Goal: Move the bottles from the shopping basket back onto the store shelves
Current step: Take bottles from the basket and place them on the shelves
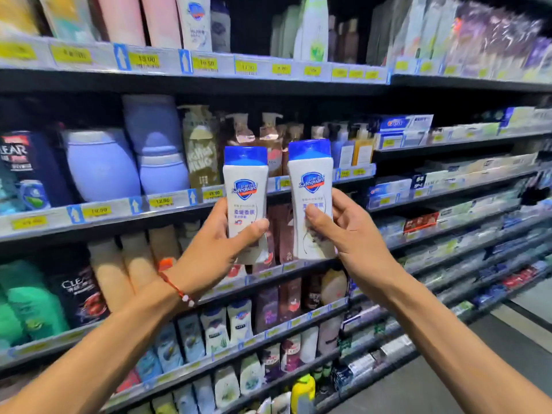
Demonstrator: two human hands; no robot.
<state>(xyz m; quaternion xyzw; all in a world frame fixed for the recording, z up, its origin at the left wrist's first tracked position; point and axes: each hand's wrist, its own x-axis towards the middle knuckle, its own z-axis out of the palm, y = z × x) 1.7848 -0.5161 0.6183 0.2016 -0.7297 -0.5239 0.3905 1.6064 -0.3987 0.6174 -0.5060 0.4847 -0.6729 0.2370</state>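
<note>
Both white bottles are up at shelf height, one gripped in my left hand [215, 243], one [312, 198] in my right hand [355, 231], neither shelved yet, basket out of view.

Stocked toiletries behind yellow price tags

Lavender refill pouches [101, 165] stand left of brown pump dispensers [270, 135]. Toothpaste boxes [403, 124] are stacked at right and green shampoo packs [30, 303] at lower left. Yellow price tags [145, 59] run in rows, and grey floor [418, 389] shows at bottom right.
</note>
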